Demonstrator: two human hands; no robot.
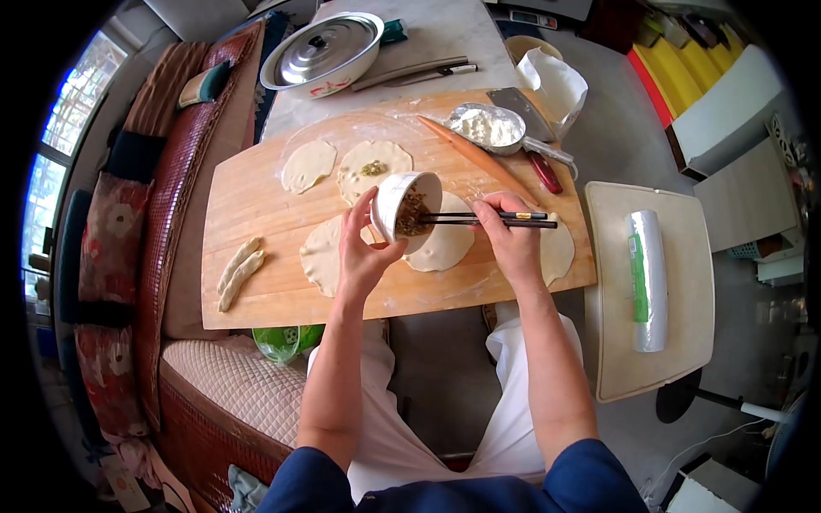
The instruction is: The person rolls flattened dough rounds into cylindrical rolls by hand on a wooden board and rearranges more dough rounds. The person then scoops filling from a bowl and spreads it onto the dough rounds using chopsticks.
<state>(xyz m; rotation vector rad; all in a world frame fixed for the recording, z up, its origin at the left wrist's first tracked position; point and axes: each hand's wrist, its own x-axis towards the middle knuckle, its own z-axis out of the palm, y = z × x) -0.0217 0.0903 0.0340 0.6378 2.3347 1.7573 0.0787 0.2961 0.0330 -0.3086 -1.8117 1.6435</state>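
My left hand (366,248) grips a white bowl (389,203) tilted toward the right, above the wooden board (248,197). Brown chopped filling (413,212) lies inside it. Between the fingers of my right hand (510,239) is a pair of black chopsticks (530,220), their tips in the filling. Flat dough rounds lie under and around the bowl: one dough round (351,175) behind it carries a small heap of greenish filling (373,168), another dough round (309,167) is bare. A dough round (449,244) is partly hidden by the bowl and chopsticks.
Two twisted dough strips (240,274) lie at the board's left. A rolling pin (475,154), flour scoop (487,128), red-handled tool (543,173) and cleaver blade (517,107) sit at the back right. Behind stands a lidded basin (323,56); a plastic-wrap roll (647,280) lies on the right-hand stool (609,342).
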